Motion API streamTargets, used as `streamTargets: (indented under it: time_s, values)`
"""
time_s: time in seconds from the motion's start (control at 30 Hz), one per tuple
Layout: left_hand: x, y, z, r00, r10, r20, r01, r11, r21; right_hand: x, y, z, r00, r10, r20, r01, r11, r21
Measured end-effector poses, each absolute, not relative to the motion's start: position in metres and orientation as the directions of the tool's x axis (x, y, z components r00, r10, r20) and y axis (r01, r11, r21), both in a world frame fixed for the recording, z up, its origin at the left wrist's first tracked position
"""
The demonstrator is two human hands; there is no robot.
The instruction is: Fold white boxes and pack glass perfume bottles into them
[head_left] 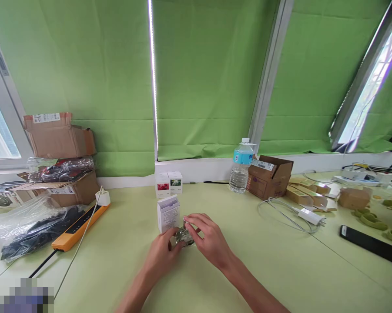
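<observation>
Low over the table, my left hand [163,248] is closed around the side of a small, round, shiny see-through item [184,237] whose exact kind I cannot make out. My right hand [209,238] is closed too, its thumb and fingertips pinched at the top of the same item, where a thin upright part shows. Just behind my left hand stands a small white box [169,214] with fine print and its top flap up. Farther back, two white boxes with red and green flower pictures [169,184] stand side by side.
An orange power strip [81,224] with a plug and cord lies left, by a plastic bag [35,221] and stacked cartons [60,137]. A water bottle [240,169], cardboard box [270,177], white charger [308,216] and black phone-like slab [372,244] are on the right.
</observation>
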State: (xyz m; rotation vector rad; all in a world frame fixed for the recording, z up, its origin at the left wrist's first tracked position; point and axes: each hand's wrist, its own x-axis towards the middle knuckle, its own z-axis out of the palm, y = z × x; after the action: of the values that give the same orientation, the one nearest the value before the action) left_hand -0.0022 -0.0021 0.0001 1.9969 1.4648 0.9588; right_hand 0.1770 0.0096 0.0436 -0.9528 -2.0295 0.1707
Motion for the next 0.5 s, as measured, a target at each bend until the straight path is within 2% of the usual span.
streamTargets:
  time_s: [0.23,0.5]
  values:
    - [-0.0009,-0.0010,-0.0023,0.160,0.950,0.269,0.615,-0.310,0.726,0.1771,0.0096,0.0441,-0.325,0.675,0.663,0.560,0.702,-0.440]
    - [-0.0003,-0.0024,0.0008,0.161,0.948,0.274,0.623,-0.313,0.717,0.1770,0.0097,0.0425,-0.314,0.716,0.624,0.554,0.672,-0.492]
